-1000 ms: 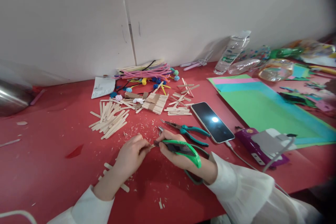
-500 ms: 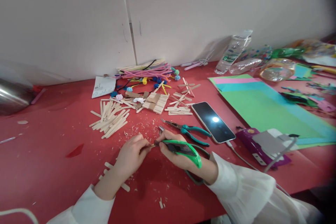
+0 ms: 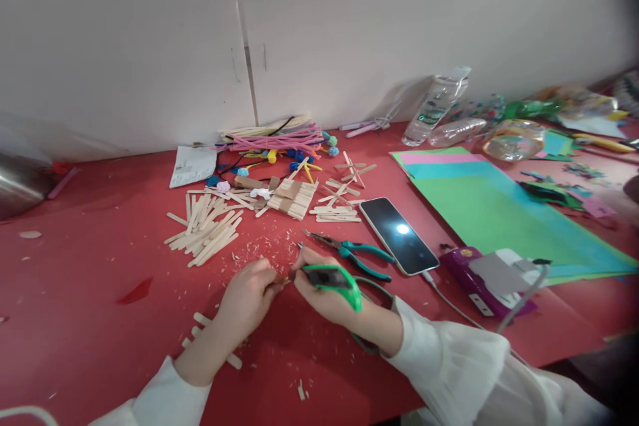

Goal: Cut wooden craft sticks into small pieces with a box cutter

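In my right hand [image 3: 322, 293] is a green utility knife [image 3: 337, 279], its handle lying back along my palm and its front end pointing left. My left hand [image 3: 252, 296] pinches a small wooden stick [image 3: 286, 281], most of it hidden by my fingers. The knife's front end meets the stick's tip between both hands; the blade itself is hard to see. Pale wood shavings [image 3: 259, 241] are scattered just beyond my hands. Several craft sticks [image 3: 202, 318] lie partly under my left wrist.
Beyond my hands lie a heap of craft sticks [image 3: 212, 229], a bundled stack [image 3: 294, 198] and pink pipe cleaners [image 3: 274, 140]. Teal-handled pliers [image 3: 364, 256], a phone [image 3: 398, 235], a purple power strip [image 3: 476, 279] and coloured paper [image 3: 479, 206] are at the right, below a water bottle [image 3: 432, 110].
The knife's handle has swung slightly left and appears shorter, its front end still at the stick. My left hand keeps its pinch. The whole view has shifted a little.
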### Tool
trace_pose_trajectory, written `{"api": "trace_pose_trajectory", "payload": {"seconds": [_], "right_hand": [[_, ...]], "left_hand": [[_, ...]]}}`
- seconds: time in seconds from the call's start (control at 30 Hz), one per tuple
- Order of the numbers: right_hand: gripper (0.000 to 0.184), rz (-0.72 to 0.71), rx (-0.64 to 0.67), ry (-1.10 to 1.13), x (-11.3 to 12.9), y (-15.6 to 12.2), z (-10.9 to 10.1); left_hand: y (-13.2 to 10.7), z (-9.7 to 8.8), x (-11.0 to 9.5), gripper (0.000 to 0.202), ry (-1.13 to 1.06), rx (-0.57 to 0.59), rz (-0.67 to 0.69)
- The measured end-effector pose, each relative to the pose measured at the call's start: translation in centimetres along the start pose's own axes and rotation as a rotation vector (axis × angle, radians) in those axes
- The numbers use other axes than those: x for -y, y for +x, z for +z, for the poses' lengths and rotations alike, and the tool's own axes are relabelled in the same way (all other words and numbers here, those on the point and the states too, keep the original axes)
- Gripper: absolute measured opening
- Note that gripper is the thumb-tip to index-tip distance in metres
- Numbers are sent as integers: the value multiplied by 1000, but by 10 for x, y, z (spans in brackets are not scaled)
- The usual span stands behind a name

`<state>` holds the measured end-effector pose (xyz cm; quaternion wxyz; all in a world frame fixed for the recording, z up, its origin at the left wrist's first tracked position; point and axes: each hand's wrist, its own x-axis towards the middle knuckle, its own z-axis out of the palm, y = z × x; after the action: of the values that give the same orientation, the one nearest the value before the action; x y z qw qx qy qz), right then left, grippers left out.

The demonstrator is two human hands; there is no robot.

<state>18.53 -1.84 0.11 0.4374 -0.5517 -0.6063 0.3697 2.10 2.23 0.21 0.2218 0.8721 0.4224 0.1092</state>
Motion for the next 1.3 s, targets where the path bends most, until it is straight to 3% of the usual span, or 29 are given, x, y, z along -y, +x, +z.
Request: {"api": "trace_pose_trajectory", "payload": {"seconds": [0.2, 0.4, 0.6, 0.97, 1.13, 1.3], "right_hand": [[14, 156, 1, 137, -12, 5, 8], [10, 165, 14, 163, -10, 1, 9], [6, 52, 4, 76, -4, -3, 2], [11, -366, -45, -174, -1, -15, -14], [16, -391, -56, -231, -1, -13, -12], [11, -317, -21, -213, 1, -10, -9]], "left_hand": [[0, -1, -1, 16, 6, 22, -13], [-1, -2, -1, 10, 0, 22, -67], [-6, -5, -1, 10, 11, 48, -6], [-5, -5, 2, 15, -15, 14, 40], [-4, -2, 2, 6, -10, -35, 50], [-1, 3, -3, 8, 33, -56, 77]]}}
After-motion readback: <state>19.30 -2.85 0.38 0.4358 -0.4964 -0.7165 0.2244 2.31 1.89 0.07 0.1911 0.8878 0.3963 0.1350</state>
